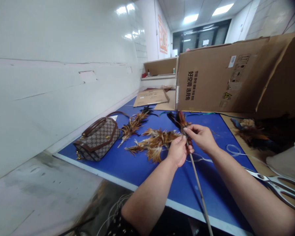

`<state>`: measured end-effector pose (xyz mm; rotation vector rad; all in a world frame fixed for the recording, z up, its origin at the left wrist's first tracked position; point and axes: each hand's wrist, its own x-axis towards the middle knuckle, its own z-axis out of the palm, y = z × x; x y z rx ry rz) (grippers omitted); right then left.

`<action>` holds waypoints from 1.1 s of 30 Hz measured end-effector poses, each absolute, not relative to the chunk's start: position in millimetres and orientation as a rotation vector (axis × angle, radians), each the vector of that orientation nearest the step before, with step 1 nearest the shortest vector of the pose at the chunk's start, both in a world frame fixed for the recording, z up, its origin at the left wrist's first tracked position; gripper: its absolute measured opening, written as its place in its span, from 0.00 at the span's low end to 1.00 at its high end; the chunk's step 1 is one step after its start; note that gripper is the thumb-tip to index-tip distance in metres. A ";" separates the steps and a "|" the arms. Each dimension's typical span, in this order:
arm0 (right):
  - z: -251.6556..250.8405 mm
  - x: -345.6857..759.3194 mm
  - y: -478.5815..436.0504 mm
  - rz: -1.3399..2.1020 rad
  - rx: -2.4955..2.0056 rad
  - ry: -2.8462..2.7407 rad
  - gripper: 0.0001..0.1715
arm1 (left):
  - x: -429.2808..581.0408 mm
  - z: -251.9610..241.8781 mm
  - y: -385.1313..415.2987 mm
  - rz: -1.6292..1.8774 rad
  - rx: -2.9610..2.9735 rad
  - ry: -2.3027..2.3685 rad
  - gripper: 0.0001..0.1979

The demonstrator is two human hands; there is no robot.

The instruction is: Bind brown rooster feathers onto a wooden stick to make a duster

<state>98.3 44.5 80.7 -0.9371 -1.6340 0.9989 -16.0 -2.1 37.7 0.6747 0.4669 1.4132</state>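
My left hand [179, 150] is closed around a thin wooden stick [199, 186] that runs down toward me past the table edge. My right hand [201, 137] pinches the stick's upper end, where dark and orange feathers [180, 120] are bunched. Just left of my hands, a loose pile of brown-orange feathers [155, 141] lies on the blue table [127, 164]. A second feather bunch [133, 125] lies farther back to the left.
A brown patterned handbag [98, 138] sits at the table's left. A big cardboard box [231, 78] stands behind my hands, with flat cardboard [151, 97] beyond. Scissors [277, 186], white cord [233, 150] and more feathers [253, 132] lie on the right. A white wall runs along the left.
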 end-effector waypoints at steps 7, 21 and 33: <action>83.3 89.4 32.9 1.053 -1.010 -1.571 0.23 | -13.4 36.7 -3.0 1.444 0.742 0.488 0.21; 80.7 85.2 34.8 0.925 -1.091 -1.638 0.23 | -11.4 37.9 -3.9 1.473 0.737 0.619 0.22; 59.5 160.2 7.3 0.545 -0.964 -2.323 0.13 | -47.9 86.2 2.4 1.593 0.709 0.636 0.13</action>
